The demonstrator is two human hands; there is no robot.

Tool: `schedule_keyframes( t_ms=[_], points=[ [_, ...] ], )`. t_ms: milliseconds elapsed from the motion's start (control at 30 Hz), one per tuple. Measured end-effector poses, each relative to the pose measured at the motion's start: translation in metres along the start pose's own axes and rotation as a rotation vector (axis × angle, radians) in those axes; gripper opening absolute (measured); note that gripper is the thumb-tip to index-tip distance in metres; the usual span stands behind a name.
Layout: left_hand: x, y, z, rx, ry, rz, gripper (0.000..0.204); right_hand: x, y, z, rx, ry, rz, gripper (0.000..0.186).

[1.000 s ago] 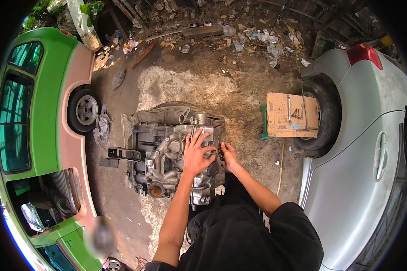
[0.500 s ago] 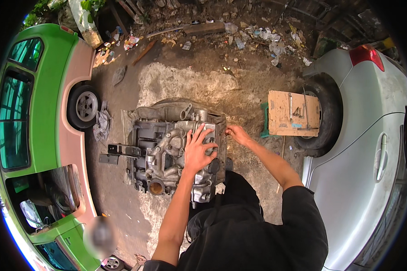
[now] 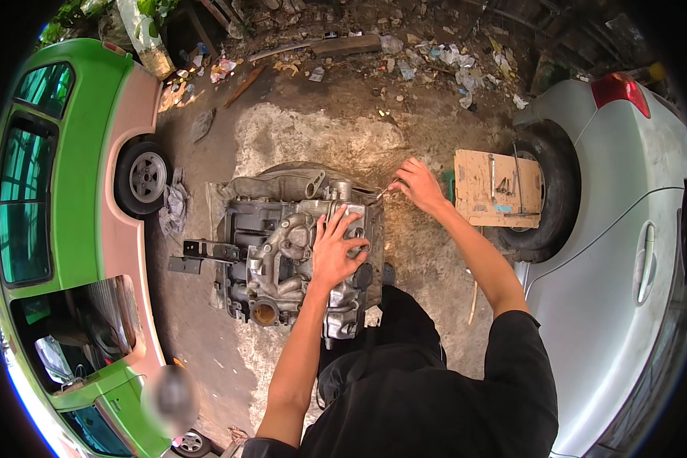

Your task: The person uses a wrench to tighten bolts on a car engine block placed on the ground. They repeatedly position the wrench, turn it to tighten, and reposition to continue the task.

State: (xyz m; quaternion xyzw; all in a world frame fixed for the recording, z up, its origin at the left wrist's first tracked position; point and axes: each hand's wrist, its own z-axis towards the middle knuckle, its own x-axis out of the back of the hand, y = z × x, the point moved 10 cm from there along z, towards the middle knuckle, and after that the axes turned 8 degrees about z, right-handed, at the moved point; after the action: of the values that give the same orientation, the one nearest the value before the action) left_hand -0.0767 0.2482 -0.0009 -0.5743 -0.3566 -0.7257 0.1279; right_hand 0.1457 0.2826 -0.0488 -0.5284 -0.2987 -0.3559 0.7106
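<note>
In front of me on the ground lies a grey metal engine (image 3: 286,248), with a bracket (image 3: 206,253) jutting from its left side. My left hand (image 3: 336,256) rests on the engine's right part with its fingers spread, holding nothing. Just off the engine's far right corner, my right hand (image 3: 417,185) is closed in a pinch. From its fingertips a small thin metal piece (image 3: 382,194) points toward that corner; its exact kind is too small to make out. Beneath the engine shows a dark, dirty sheet (image 3: 244,189).
On the right, a cardboard-topped green stool (image 3: 481,168) carries a few metal tools (image 3: 504,183) beside the silver car (image 3: 603,267). A green and pink van (image 3: 76,175) stands on the left. Litter (image 3: 462,69) is strewn along the far side.
My right hand has moved away from me and a little right, from the engine's right side to its far corner, and the thin metal piece now shows. My left hand has stayed put.
</note>
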Motion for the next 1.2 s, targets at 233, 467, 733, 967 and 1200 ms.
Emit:
schedule_keyframes(
  t_ms=[233,467,733,967,1200],
  points=[
    [-0.006,0.001,0.000,-0.031,-0.025,0.029,0.018,-0.053,0.017,-0.094,-0.458,0.048,0.322,0.028],
    [-0.007,0.002,0.000,-0.054,-0.057,0.000,0.022,-0.090,0.005,-0.148,-0.724,0.251,0.490,0.034],
    [-0.006,0.002,0.004,-0.046,-0.078,-0.079,0.021,-0.112,0.019,-0.175,-0.867,0.392,0.837,0.040],
    [-0.004,0.002,0.007,-0.050,-0.061,-0.105,0.017,-0.167,-0.006,-0.182,-1.136,0.160,1.339,0.045],
    [-0.002,0.002,0.006,-0.023,-0.056,-0.111,0.019,-0.180,-0.031,-0.167,-1.135,0.108,1.497,0.050]
  ],
)
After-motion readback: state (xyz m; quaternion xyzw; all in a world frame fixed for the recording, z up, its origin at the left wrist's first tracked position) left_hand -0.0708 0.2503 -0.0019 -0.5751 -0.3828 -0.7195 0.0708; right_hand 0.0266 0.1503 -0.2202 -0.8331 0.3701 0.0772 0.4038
